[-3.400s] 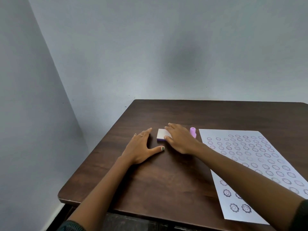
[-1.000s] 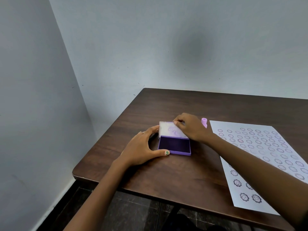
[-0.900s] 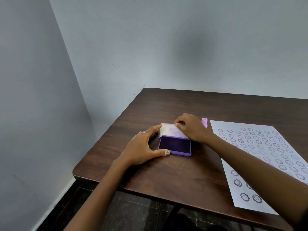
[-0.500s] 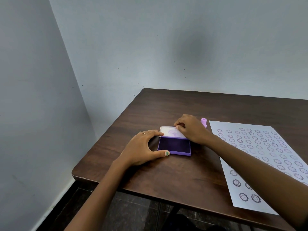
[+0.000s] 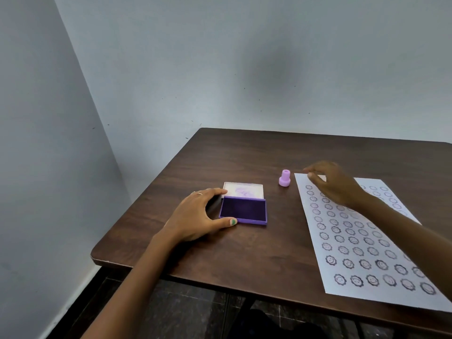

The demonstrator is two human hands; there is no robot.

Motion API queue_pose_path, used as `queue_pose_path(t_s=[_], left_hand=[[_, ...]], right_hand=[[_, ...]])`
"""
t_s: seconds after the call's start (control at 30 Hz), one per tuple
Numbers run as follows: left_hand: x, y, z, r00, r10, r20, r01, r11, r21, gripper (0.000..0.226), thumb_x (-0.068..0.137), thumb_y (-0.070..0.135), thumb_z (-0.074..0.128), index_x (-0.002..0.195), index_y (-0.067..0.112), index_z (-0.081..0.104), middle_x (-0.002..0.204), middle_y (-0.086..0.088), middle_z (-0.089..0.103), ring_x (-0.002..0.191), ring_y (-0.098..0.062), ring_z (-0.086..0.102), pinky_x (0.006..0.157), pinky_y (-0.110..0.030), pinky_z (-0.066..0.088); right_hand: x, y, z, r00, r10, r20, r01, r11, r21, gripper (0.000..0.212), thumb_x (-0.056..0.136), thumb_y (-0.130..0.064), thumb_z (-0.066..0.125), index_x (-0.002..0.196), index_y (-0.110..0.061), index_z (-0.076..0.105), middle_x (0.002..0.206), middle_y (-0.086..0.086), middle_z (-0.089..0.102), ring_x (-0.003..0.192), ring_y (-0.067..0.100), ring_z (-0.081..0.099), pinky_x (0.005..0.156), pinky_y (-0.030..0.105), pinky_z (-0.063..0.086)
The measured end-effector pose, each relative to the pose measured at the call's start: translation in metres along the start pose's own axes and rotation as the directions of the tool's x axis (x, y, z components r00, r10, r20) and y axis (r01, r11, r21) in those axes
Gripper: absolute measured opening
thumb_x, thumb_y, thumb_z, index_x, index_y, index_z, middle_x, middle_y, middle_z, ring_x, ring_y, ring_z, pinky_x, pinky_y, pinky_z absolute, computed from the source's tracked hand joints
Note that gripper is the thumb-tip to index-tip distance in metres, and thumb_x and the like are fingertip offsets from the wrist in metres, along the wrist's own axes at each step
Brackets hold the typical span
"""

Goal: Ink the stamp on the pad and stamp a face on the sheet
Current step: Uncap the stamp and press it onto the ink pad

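Observation:
The purple ink pad (image 5: 244, 209) lies open on the brown table (image 5: 244, 250), its clear lid (image 5: 243, 190) flat behind it. My left hand (image 5: 199, 215) cups the pad's left side, thumb at its front edge and fingers at the hinge. A small pink stamp (image 5: 284, 178) stands upright to the right of the pad. My right hand (image 5: 333, 183) hovers over the top left of the white sheet (image 5: 362, 236), fingers loosely curled and holding nothing, a short way right of the stamp. The sheet is covered with rows of stamped faces.
The table stands in a corner, with grey walls at the left and behind. Its front and left edges are close to the pad. Dark floor (image 5: 190, 311) shows below the front edge.
The lid went from half raised to lying flat. My right hand let go of it and moved right, over the sheet's corner, which uncovered the stamp. My left hand stayed by the pad.

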State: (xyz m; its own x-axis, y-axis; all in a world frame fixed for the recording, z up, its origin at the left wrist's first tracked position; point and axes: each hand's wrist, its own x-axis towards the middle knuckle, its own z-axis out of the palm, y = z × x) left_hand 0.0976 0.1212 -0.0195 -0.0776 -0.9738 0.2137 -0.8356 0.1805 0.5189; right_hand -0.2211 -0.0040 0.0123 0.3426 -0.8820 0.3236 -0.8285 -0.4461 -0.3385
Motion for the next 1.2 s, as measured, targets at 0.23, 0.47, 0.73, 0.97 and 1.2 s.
queue_pose_path(t_s=[0.23,0.47,0.73,0.97,1.2], left_hand=[[0.0,-0.001,0.001,1.0,-0.001,0.005,0.001,1.0,0.022,0.086,0.058,0.082,0.053,0.134,0.044,0.038,0.139,0.016,0.049,0.125,-0.007,0.043,0.097,-0.024,0.034],[0.0,-0.002,0.002,1.0,0.002,0.007,-0.003,0.999,0.032,0.082,0.06,0.08,0.054,0.133,0.044,0.038,0.139,0.013,0.05,0.124,-0.01,0.045,0.097,-0.028,0.037],[0.0,0.0,0.002,1.0,0.001,-0.006,-0.001,1.0,0.023,0.078,0.063,0.075,0.057,0.132,0.043,0.041,0.138,0.012,0.051,0.123,-0.011,0.046,0.094,-0.027,0.037],[-0.002,0.001,0.002,1.0,-0.001,-0.008,0.001,1.0,0.016,0.079,0.062,0.077,0.056,0.132,0.043,0.042,0.137,0.012,0.052,0.122,-0.011,0.047,0.096,-0.029,0.039],[-0.003,0.002,0.001,1.0,-0.01,-0.002,0.01,1.0,0.019,0.081,0.061,0.078,0.055,0.132,0.043,0.041,0.136,0.012,0.052,0.121,-0.012,0.047,0.095,-0.03,0.04]], right_hand=[[-0.032,0.022,0.009,0.961,0.073,0.265,-0.028,0.985,-0.173,0.056,0.092,-0.051,0.026,0.143,-0.028,0.021,0.156,0.0,0.017,0.143,0.021,0.014,0.115,0.046,0.013],[-0.061,0.004,0.012,0.972,0.055,0.228,-0.014,0.984,-0.176,0.056,0.093,-0.051,0.025,0.143,-0.028,0.02,0.156,0.0,0.017,0.144,0.021,0.013,0.115,0.043,0.012],[-0.088,-0.013,0.01,0.974,0.032,0.225,0.005,0.987,-0.162,0.056,0.093,-0.051,0.025,0.144,-0.028,0.019,0.156,-0.001,0.016,0.144,0.019,0.011,0.115,0.041,0.01],[-0.094,-0.02,0.007,0.969,0.037,0.243,0.002,0.987,-0.159,0.056,0.094,-0.05,0.026,0.144,-0.027,0.019,0.156,0.0,0.016,0.144,0.02,0.011,0.116,0.041,0.009],[-0.073,-0.036,0.004,1.0,0.022,0.022,-0.022,1.0,0.013,0.046,0.092,-0.041,0.043,0.135,-0.024,0.04,0.146,0.002,0.039,0.136,0.023,0.029,0.109,0.049,0.022]])
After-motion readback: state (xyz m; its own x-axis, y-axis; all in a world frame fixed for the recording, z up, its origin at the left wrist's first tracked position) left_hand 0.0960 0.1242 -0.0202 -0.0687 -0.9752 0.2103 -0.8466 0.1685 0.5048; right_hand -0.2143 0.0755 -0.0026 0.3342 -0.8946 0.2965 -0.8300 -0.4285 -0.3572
